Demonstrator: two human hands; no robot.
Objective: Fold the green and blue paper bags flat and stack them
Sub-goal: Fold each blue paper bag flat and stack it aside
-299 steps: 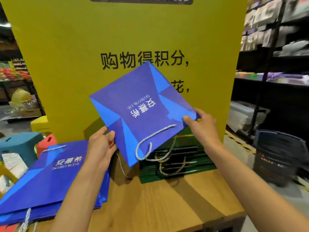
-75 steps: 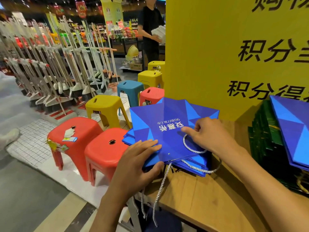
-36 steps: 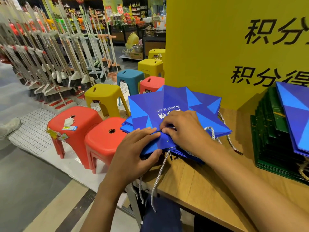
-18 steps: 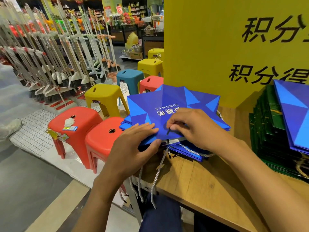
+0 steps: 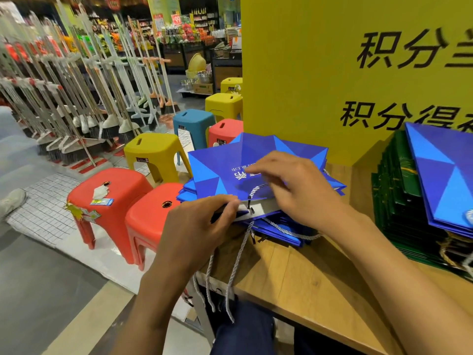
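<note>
A stack of flat blue paper bags (image 5: 225, 170) lies at the left end of the wooden table (image 5: 294, 272). My left hand (image 5: 197, 226) grips the near mouth edge of the top bag, and the white inside shows there. My right hand (image 5: 294, 185) hovers over the same bag, its fingers pinching the grey cord handle (image 5: 256, 190). More cords hang off the table edge. At the right, a stack of flat green bags (image 5: 399, 201) carries another blue bag (image 5: 445, 175) on top.
A tall yellow sign board (image 5: 307, 73) stands behind the table. Red stools (image 5: 112, 190), a yellow stool (image 5: 153, 152) and a teal stool (image 5: 192, 124) crowd the floor left of the table. A rack of brooms (image 5: 76, 98) lines the aisle.
My right hand has lifted off the bag's near edge and drawn the cord handle up. My left hand now holds the mouth edge slightly apart.
</note>
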